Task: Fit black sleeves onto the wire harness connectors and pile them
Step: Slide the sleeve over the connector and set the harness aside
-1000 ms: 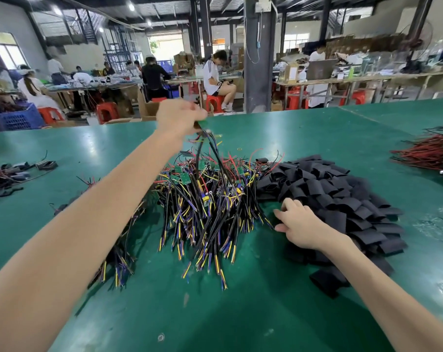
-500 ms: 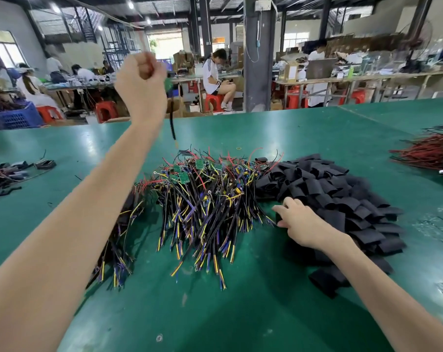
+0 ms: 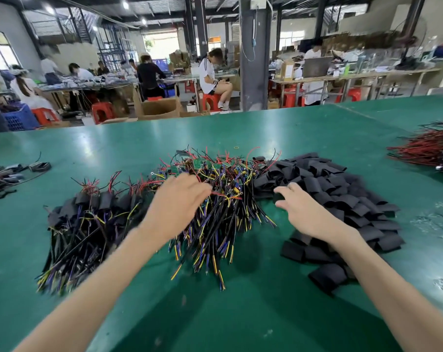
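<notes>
Reaching with loose, empty hands, the left hand (image 3: 176,203) overlies the harness heap (image 3: 223,212), the right hand (image 3: 300,210) the sleeve pile's (image 3: 342,199) edge.

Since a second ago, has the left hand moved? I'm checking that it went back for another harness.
Yes. The left hand has dropped from above the table's far edge onto the unsleeved harness pile.

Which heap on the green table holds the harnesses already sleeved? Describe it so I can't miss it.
On the green table, three heaps sit in a row. The finished pile is leftmost, beside the left hand. Unlike the bare harnesses, its wires carry black sleeves at the far end.
</notes>
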A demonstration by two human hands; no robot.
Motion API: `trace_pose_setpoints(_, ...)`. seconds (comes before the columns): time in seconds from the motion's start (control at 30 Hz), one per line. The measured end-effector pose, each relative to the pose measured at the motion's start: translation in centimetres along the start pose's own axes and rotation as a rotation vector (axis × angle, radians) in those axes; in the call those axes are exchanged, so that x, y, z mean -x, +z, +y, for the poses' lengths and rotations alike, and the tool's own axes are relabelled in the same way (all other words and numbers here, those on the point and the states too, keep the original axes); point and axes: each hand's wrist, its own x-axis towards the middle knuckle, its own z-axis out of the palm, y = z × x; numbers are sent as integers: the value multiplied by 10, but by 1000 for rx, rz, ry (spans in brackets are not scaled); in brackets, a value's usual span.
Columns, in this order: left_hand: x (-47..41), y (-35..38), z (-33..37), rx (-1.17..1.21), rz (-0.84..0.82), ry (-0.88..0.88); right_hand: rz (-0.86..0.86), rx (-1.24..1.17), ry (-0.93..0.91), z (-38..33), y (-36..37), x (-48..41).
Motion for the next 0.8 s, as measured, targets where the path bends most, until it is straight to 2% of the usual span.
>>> trace_pose_setpoints(0.2, 29, 35, 21, 193, 248, -173, 22, -15, -72, -7, 9, -1)
trace_pose_setpoints(0.3, 30, 32, 24, 325, 329, -253, 83, -143, -82, -17, 9, 3)
trace_pose_setpoints(0.43, 33, 27, 29, 455, 351, -330, 120, -172, -201, -29, 8, 9)
trace_pose_setpoints(0.5, 34, 25, 32, 496, 359, -351, 128, -259, -210, -35, 7, 12)
trace_pose_setpoints(0.8, 37, 27, 33, 449, 318, -364, 202, -404, -207, -41, 8, 13)
